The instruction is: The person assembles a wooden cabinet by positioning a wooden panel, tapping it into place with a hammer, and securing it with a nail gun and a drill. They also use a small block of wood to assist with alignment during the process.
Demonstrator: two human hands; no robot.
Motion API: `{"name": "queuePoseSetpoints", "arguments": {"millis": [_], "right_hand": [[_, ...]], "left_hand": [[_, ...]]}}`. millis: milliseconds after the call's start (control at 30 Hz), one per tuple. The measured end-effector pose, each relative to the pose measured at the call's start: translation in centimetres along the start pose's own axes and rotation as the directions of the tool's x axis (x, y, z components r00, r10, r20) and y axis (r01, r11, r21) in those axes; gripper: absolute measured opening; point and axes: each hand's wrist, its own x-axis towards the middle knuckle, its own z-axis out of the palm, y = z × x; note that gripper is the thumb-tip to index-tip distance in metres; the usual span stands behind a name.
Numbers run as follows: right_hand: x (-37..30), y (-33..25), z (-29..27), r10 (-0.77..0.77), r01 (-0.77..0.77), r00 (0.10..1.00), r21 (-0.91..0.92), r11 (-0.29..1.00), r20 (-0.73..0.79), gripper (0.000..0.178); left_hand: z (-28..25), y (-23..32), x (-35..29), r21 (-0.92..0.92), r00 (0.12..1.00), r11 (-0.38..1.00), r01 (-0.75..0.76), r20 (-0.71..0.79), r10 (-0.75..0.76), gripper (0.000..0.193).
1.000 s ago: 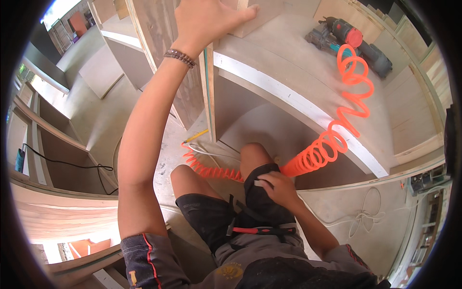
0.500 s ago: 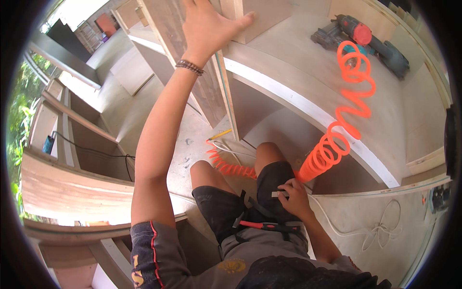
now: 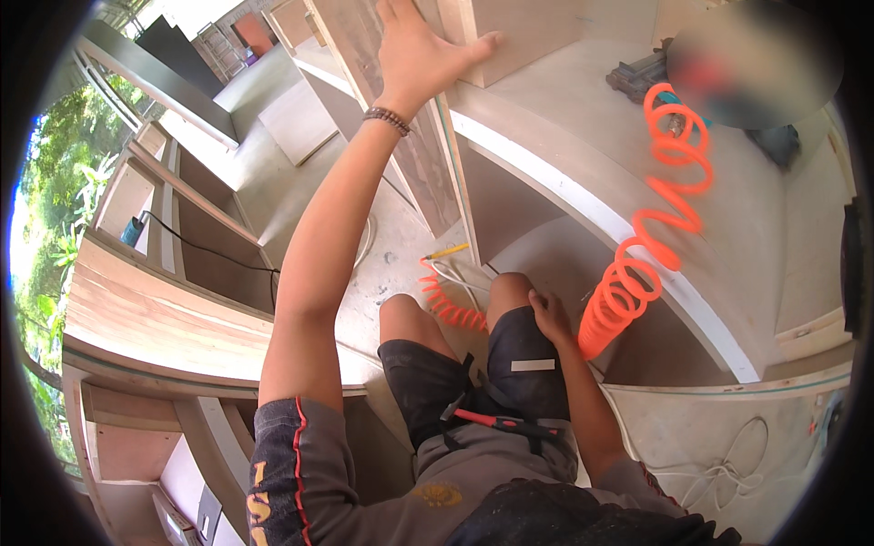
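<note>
My left hand (image 3: 423,59) is raised with its fingers and thumb spread. It rests against the upper part of an upright plywood panel (image 3: 401,173), its thumb reaching toward a pale board (image 3: 523,41); the fingertips run out of the picture at the top. My right hand (image 3: 550,317) lies beside my right knee with its fingers extended, and nothing shows in it. Close by on its right hangs an orange coiled air hose (image 3: 628,273). That hose climbs to a nail gun (image 3: 637,77) on the pale cabinet surface, partly hidden by a blurred patch. A red-handled hammer (image 3: 492,420) sits at my waist.
Wooden cabinet frames (image 3: 164,291) stand on the left, with a black cord (image 3: 209,250) across one. A yellow stick-like thing (image 3: 448,252) and more orange coils (image 3: 455,309) are beyond my knees. A white cable (image 3: 724,473) lies looped at lower right.
My right hand has moved forward from my thigh to beside my knee, uncovering a white strip on the shorts. My left hand stays at the panel. The view has shifted slightly.
</note>
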Motion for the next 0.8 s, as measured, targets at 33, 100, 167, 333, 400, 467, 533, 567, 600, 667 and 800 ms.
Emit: {"name": "queuePoseSetpoints", "arguments": {"millis": [33, 100, 167, 333, 400, 467, 533, 567, 600, 667, 800], "right_hand": [[0.2, -0.4, -0.2, 0.021, -0.021, 1.0, -0.015, 1.0, 0.011, 0.071], [-0.3, -1.2, -0.8, 0.068, -0.066, 0.997, -0.05, 0.997, 0.04, 0.074], [0.5, 1.1, -0.5, -0.026, -0.003, 0.989, -0.195, 0.981, -0.147, 0.076], [-3.9, -2.2, -4.2, 0.078, -0.079, 0.997, 0.059, 0.995, 0.016, 0.077], [-3.6, -1.9, -3.6, 0.095, -0.096, 0.995, 0.043, 0.994, 0.025, 0.076], [-2.3, -1.3, -2.5, 0.109, -0.108, 0.994, 0.015, 0.994, -0.002, 0.075], [-1.1, -0.6, -1.8, 0.126, -0.126, 0.992, 0.01, 0.992, -0.022, 0.074], [-0.9, -0.6, -1.7, 0.134, -0.134, 0.991, 0.008, 0.991, -0.027, 0.073], [-0.8, -0.4, -1.8, 0.142, -0.142, 0.989, 0.006, 0.99, -0.032, 0.073], [-1.3, -0.4, -2.5, 0.153, -0.153, 0.988, 0.012, 0.988, -0.031, 0.072], [-2.0, -1.5, -5.1, 0.168, -0.168, 0.985, 0.021, 0.986, -0.022, 0.07]], "left_hand": [[-0.2, -0.3, -0.2, 0.023, 1.0, 1.0, 0.001, -0.009, -0.001, 0.141], [-0.9, -0.6, -0.5, 0.008, 1.0, 1.0, 0.002, -0.003, -0.002, 0.141], [-0.5, 0.2, 0.0, -0.026, 1.0, 1.0, -0.015, -0.006, 0.015, 0.141], [-0.6, -0.9, -0.7, 0.045, 0.997, 0.997, -0.061, -0.038, 0.063, 0.139], [-0.3, -1.0, -0.7, 0.081, 0.996, 0.994, -0.075, -0.041, 0.078, 0.141], [0.3, -0.8, -0.2, 0.08, 0.991, 0.991, -0.107, -0.071, 0.113, 0.136], [1.0, -1.0, -0.1, 0.052, 0.982, 0.989, -0.139, -0.124, 0.145, 0.124], [1.1, -1.6, -0.2, 0.052, 0.984, 0.988, -0.148, -0.088, 0.152, 0.131], [1.2, -2.3, -0.1, 0.05, 0.986, 0.986, -0.157, -0.052, 0.16, 0.138], [1.1, -2.7, 0.3, 0.044, 0.99, 0.989, -0.144, 0.013, 0.144, 0.147], [0.4, -1.9, 0.0, -0.02, 0.994, 0.996, -0.081, 0.073, 0.083, 0.149]]}}
